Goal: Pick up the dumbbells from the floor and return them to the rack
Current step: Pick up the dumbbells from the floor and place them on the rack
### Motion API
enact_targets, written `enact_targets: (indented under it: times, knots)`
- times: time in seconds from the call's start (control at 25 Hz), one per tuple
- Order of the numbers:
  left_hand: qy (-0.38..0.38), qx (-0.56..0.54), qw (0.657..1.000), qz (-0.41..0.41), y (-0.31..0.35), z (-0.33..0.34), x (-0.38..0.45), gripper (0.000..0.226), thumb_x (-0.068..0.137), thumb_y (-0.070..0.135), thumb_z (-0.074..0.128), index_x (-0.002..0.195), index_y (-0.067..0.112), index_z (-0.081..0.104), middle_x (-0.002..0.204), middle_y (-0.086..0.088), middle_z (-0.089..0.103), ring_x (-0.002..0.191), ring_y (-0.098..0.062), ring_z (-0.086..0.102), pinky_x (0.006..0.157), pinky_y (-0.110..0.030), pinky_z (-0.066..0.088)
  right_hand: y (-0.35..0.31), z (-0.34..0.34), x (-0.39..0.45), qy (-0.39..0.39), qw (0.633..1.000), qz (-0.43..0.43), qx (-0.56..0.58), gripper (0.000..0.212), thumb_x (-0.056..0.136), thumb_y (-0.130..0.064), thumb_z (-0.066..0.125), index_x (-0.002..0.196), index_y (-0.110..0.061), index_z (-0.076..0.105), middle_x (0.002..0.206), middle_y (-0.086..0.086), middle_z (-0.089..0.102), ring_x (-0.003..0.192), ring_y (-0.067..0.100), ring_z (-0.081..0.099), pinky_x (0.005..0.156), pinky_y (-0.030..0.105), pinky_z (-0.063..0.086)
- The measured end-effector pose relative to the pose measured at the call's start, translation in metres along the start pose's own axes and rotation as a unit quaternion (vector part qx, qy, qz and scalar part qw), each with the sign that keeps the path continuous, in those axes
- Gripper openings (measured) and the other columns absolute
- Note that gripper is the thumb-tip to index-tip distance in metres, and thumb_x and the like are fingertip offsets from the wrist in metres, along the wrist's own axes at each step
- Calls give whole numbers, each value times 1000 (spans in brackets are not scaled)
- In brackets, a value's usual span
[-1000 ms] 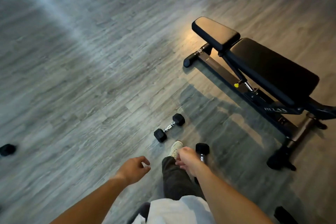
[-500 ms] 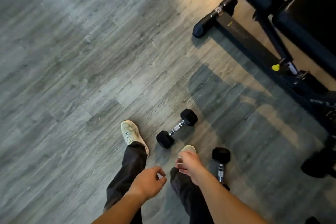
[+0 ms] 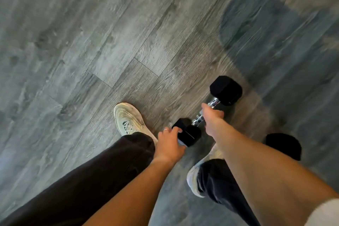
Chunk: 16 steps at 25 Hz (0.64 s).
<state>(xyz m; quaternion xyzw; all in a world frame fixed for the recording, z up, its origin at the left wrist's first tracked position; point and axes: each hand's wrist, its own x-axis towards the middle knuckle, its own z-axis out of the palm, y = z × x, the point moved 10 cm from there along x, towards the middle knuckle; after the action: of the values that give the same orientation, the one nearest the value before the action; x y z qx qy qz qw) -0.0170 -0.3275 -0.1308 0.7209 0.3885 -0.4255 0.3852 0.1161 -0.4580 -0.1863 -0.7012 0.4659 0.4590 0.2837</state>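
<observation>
A small black hex dumbbell (image 3: 226, 91) with a chrome handle lies on the grey plank floor just ahead of my feet. My right hand (image 3: 212, 118) is closed around its handle. My left hand (image 3: 169, 143) cups the near black head, with the fingers over its top and the thumb at its side. One head of a second black dumbbell (image 3: 283, 146) shows at the right, partly hidden behind my right forearm. No rack is in view.
My left shoe (image 3: 128, 119) stands on the floor beside the dumbbell, and my right shoe (image 3: 194, 178) is below my right arm. A dark shadow falls across the floor (image 3: 266, 24) at the upper right.
The view has dropped close to the floor and the bench has left the frame. Both hands went down onto the nearer dumbbell, the right onto its handle and the left onto its near head.
</observation>
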Motion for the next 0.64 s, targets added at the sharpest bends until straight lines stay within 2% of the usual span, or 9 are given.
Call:
enact_targets:
  times: [0.08,0.16,0.2,0.24,0.32,0.36,0.44,0.56,0.64]
  knots:
    - [-16,2,1000,-4,-9,8,15,73,81,34,78,143,29,39,139,-6,46,129,-29,43,107,-39,42,-4,17,16,-41,998,15,55,58,92,-32,60,141,-8,39,120,6,60,119,27,57,102,44,46]
    - [-37,-13,999,-8,-10,13,14,92,76,36,84,149,28,29,142,-8,45,131,-29,45,110,-41,42,-1,23,16,-91,990,43,103,43,97,-31,53,132,-7,49,90,0,62,104,20,59,106,45,45]
    - [-38,-27,999,-10,-7,11,10,102,72,37,87,151,28,24,142,-10,45,131,-30,46,111,-42,42,0,20,11,-100,988,46,110,38,97,-32,55,125,-7,53,85,0,61,97,21,60,104,46,47]
    - [-31,-43,999,-9,-1,4,1,111,66,38,91,152,29,21,140,-11,46,131,-30,47,111,-43,43,-1,14,2,-102,987,40,119,32,96,-31,57,117,-7,56,82,1,60,88,21,61,97,46,51]
    - [-5,-69,998,-6,14,-20,-35,123,55,41,96,150,31,19,137,-12,45,126,-31,50,109,-44,45,0,1,-36,-115,979,42,164,22,95,-32,57,99,-11,55,75,3,55,69,20,57,72,40,53]
    - [13,-73,997,-2,24,-37,-60,125,49,42,98,147,33,21,134,-12,45,122,-30,52,106,-42,46,0,-7,-65,-129,973,49,187,22,96,-34,56,92,-13,53,71,3,53,63,19,54,63,36,49]
    - [36,-56,998,15,48,-77,-117,120,41,42,99,138,37,28,126,-8,47,111,-28,56,100,-39,49,1,-33,-128,-155,959,70,226,30,97,-39,53,82,-13,51,67,4,52,61,19,50,60,33,44]
    - [26,21,998,52,89,-138,-207,109,37,44,92,130,35,36,115,0,52,100,-24,59,92,-38,54,8,-81,-227,-178,942,93,269,33,98,-41,51,85,-10,53,80,6,55,70,19,55,63,34,46]
    - [15,84,992,88,130,-178,-279,104,35,46,88,127,31,40,112,4,50,101,-20,58,86,-34,53,13,-129,-300,-192,928,93,307,28,97,-36,53,95,-8,53,89,7,58,76,20,59,73,40,52]
